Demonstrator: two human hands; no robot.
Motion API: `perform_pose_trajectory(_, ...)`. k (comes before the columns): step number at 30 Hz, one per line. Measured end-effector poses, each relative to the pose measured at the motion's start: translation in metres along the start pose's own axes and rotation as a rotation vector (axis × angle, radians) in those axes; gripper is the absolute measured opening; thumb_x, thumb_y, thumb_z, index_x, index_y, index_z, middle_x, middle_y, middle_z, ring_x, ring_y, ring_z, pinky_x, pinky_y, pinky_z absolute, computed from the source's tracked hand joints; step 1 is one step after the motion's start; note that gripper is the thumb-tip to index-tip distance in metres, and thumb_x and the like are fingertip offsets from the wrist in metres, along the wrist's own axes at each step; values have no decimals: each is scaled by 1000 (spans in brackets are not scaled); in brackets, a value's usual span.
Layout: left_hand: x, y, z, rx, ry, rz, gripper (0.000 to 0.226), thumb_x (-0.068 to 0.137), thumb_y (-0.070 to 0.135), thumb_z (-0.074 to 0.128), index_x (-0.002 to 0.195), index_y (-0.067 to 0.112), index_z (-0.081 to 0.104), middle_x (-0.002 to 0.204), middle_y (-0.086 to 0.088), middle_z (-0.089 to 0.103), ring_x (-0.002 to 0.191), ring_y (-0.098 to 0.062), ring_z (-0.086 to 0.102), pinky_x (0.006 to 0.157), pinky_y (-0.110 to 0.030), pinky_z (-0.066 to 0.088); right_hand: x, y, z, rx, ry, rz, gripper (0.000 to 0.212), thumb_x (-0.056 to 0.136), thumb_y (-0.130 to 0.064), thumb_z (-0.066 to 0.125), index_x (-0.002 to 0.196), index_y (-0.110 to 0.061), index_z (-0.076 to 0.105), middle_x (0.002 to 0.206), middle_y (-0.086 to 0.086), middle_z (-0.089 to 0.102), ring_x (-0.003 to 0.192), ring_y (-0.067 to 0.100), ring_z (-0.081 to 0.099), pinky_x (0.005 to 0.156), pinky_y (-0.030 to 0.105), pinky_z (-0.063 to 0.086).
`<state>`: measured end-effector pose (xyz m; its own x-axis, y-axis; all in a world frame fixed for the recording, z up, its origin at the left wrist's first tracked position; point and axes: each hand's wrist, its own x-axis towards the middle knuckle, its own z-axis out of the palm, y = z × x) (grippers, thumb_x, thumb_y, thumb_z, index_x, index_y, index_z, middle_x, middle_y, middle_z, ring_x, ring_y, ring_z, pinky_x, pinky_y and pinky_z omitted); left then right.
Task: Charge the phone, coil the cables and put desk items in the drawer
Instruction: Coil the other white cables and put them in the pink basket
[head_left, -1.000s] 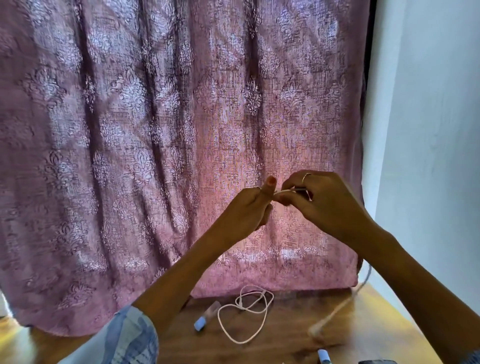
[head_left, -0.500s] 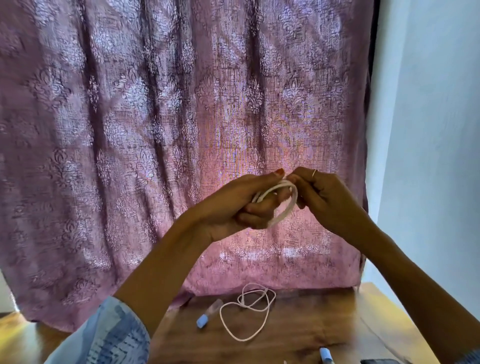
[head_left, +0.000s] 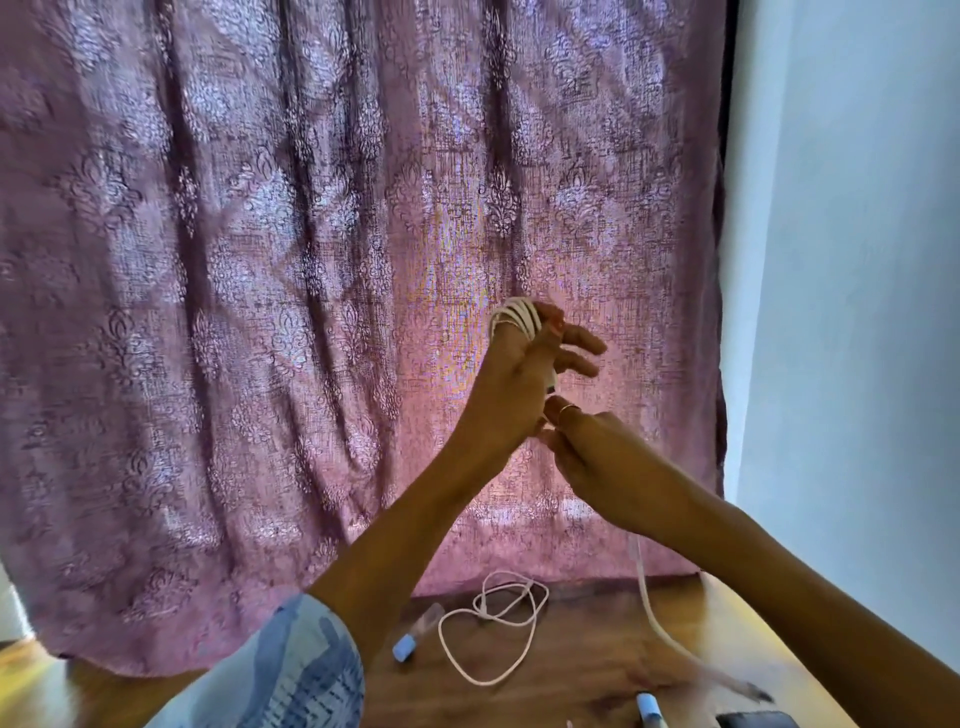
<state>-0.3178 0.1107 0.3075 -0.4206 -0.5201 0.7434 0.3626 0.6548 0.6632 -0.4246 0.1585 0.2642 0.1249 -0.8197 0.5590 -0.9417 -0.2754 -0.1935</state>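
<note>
A white cable (head_left: 515, 315) is wound in several loops around the raised fingers of my left hand (head_left: 511, 387), held up in front of the curtain. Just below it, my right hand (head_left: 602, 460) pinches the same cable, whose loose tail (head_left: 655, 618) hangs down blurred to the desk. A second white cable (head_left: 498, 621) lies in loose loops on the wooden desk (head_left: 587, 670). A dark phone corner (head_left: 756, 720) shows at the bottom edge.
A pink patterned curtain (head_left: 291, 291) fills the background, with a pale wall (head_left: 852, 291) to the right. A pen with a blue cap (head_left: 410, 642) lies left of the loose cable, and another blue-capped item (head_left: 649, 709) sits near the bottom edge.
My left hand has lifted and opened its fingers with the loops around them. My right hand dropped below it, drawing the cable down; its tail swings near the desk.
</note>
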Motion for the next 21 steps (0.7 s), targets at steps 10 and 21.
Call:
perform_pose_trajectory(10, -13, -10, -8, 647, -198, -1, 27, 101, 25, 37, 91, 1, 45, 84, -15, 55, 69, -20, 50, 74, -44, 45, -12, -15, -33, -74, -52, 14, 24, 93, -30, 56, 89, -9, 68, 77, 13, 66, 59, 20, 51, 66, 37, 47)
perform_pose_trajectory(21, -27, 11, -27, 387, -384, -305, 68, 100, 43, 14, 92, -4, 62, 47, -4, 41, 31, -5, 32, 37, -13, 28, -26, -32, -85, -373, 193, -63, 16, 92, -39, 52, 100, -32, 64, 98, -7, 68, 91, 21, 65, 72, 32, 49)
